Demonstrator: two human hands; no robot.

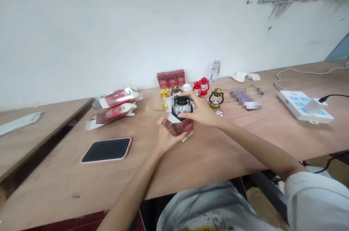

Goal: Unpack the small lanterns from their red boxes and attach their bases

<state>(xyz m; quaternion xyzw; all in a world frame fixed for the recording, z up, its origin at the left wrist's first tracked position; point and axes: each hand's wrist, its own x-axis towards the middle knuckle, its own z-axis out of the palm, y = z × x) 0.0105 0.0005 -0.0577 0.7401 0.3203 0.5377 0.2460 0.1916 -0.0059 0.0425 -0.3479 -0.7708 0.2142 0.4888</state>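
Note:
A small black toy lantern (182,105) with a clear globe is held in my right hand (201,110), fingers and thumb closed around its top and bottom. It is at the open white flaps of a red printed carton (185,125). My left hand (165,136) grips that carton, thumb along its lower side and curled fingers by the flaps. How far the lantern sits inside the carton, I cannot tell. Just behind stand a gold lantern (164,99), a white lantern (186,86) and red lanterns (197,89). Beside my right hand stands a bronze-and-black lantern (216,99).
Several red boxes (171,79) stand by the wall near a plastic bottle (215,71). Opened cartons (116,113) lie left, behind a phone (107,150). Crumpled tissue (240,76), a blurred purple item (245,99) and a power strip (302,106) with cables are right.

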